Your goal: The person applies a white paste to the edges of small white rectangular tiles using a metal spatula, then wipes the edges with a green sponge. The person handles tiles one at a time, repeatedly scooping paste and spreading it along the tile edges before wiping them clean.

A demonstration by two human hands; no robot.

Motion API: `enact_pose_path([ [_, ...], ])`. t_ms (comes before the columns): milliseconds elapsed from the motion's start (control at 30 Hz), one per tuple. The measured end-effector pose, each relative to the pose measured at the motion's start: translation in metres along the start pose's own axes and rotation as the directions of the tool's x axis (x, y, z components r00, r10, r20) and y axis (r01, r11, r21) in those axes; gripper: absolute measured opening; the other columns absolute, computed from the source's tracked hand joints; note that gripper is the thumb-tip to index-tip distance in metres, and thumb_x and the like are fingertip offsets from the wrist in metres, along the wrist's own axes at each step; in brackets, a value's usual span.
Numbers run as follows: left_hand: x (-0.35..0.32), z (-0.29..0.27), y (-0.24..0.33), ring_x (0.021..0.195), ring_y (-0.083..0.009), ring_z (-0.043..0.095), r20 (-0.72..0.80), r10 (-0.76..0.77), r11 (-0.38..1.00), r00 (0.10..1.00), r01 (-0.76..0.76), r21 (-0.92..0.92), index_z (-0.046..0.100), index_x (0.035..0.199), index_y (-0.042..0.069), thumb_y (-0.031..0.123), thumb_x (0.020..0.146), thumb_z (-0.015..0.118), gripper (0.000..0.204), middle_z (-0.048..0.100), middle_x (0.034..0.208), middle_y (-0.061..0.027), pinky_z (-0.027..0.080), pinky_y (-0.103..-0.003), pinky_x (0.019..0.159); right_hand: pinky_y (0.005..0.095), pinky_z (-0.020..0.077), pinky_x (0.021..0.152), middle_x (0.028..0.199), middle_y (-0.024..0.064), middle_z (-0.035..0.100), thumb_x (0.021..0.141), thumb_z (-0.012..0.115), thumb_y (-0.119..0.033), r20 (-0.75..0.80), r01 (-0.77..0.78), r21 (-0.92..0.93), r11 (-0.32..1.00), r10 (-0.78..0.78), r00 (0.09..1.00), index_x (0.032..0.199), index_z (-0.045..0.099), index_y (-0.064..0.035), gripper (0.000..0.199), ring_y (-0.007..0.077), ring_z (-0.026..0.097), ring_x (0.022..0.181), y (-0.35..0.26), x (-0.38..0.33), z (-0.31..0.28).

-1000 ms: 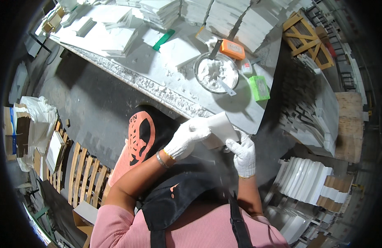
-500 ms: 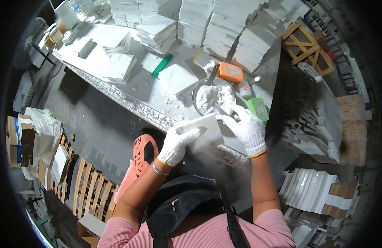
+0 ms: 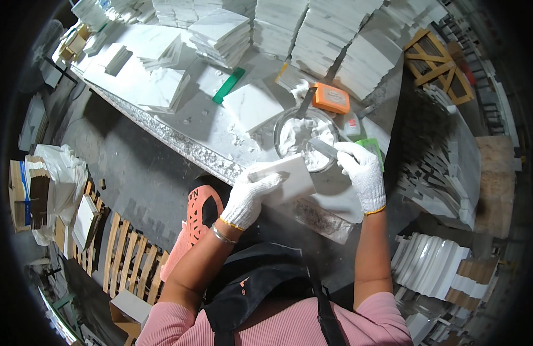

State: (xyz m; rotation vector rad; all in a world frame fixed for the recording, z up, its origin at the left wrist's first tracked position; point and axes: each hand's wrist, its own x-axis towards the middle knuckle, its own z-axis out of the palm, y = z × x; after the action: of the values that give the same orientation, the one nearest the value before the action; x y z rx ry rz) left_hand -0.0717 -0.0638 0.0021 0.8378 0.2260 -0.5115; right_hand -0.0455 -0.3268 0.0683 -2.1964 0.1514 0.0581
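Note:
My left hand (image 3: 247,196), in a white knit glove, grips a pale square tile (image 3: 294,180) in front of the bowl, its thumb lying across the face. My gloved right hand (image 3: 361,176) is closed round a putty knife (image 3: 323,149). The flat metal blade points left, over the white paste (image 3: 301,135) in a round bowl (image 3: 277,134). Another spatula (image 3: 306,102) leans on the bowl's far rim. Behind the bowl lies an orange box (image 3: 331,98), and a green box (image 3: 370,149) is partly hidden by my right hand.
Stacks of white marble tiles (image 3: 324,37) line the back of the worktable (image 3: 200,130). A single tile (image 3: 253,105) and a green strip (image 3: 228,85) lie left of the bowl. Wooden pallets (image 3: 132,256) rest on the floor at lower left; a wooden crate (image 3: 436,66) stands at far right.
My right hand has moved right, and the knife blade now shows more fully, raised over the paste. The tile in my left hand has barely shifted. The whole view has turned slightly.

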Motion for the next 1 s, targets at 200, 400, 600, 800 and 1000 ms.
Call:
enact_pose_path([
  [200,0.004,0.001,0.000,0.084,-0.0126,0.064,-0.003,0.010,1.000,1.000,-0.010,0.011,0.072,0.109,-0.002,0.016,0.083,0.077,0.032,0.072,0.097,-0.0054,0.051,-0.026,0.077,0.0224,0.0506,0.064,0.095,0.0038,0.071,0.092,0.065,-0.008,0.076,0.169,0.021,0.985,-0.170,0.982,0.115,0.073,-0.0004,0.025,0.0068,0.062,0.075,0.022,0.013,0.009],
  [400,0.007,-0.004,-0.004,0.092,-0.0161,0.066,-0.009,-0.008,1.000,1.000,0.008,0.010,0.063,0.121,-0.002,0.012,0.085,0.074,0.040,0.071,0.108,-0.0091,0.055,-0.030,0.080,0.0193,0.0432,0.056,0.085,0.0002,0.069,0.091,0.066,-0.010,0.088,-0.189,0.292,0.938,0.171,0.981,0.114,0.074,-0.0015,0.026,0.0037,0.059,0.068,-0.013,0.000,0.001],
  [600,0.010,-0.004,-0.006,0.095,-0.0163,0.067,-0.004,-0.004,1.000,1.000,0.004,0.008,0.064,0.121,-0.002,0.012,0.084,0.075,0.040,0.071,0.110,-0.0089,0.054,-0.031,0.086,0.0182,0.0401,0.056,0.081,0.0000,0.069,0.091,0.066,-0.011,0.038,-0.214,0.348,0.913,0.215,0.976,0.114,0.074,-0.0011,0.027,0.0036,0.057,0.065,-0.029,-0.013,-0.002],
  [800,0.011,-0.003,-0.007,0.095,-0.0154,0.066,-0.015,0.003,1.000,1.000,-0.002,0.019,0.065,0.121,-0.002,0.012,0.084,0.075,0.041,0.072,0.109,-0.0079,0.053,-0.030,0.086,0.0199,0.0465,0.061,0.089,0.0025,0.071,0.090,0.067,-0.008,0.025,-0.119,0.322,0.939,0.117,0.993,0.113,0.074,-0.0004,0.025,0.0064,0.062,0.071,-0.033,-0.017,-0.002],
  [1000,0.012,-0.003,-0.008,0.095,-0.0148,0.067,-0.017,0.009,1.000,1.000,-0.009,0.018,0.065,0.121,-0.002,0.012,0.083,0.076,0.042,0.072,0.109,-0.0073,0.053,-0.030,0.087,0.0226,0.0534,0.068,0.102,0.0075,0.074,0.091,0.065,-0.002,0.036,-0.079,0.271,0.959,0.072,0.997,0.115,0.073,0.0018,0.025,0.0092,0.067,0.080,-0.030,-0.018,-0.003],
])
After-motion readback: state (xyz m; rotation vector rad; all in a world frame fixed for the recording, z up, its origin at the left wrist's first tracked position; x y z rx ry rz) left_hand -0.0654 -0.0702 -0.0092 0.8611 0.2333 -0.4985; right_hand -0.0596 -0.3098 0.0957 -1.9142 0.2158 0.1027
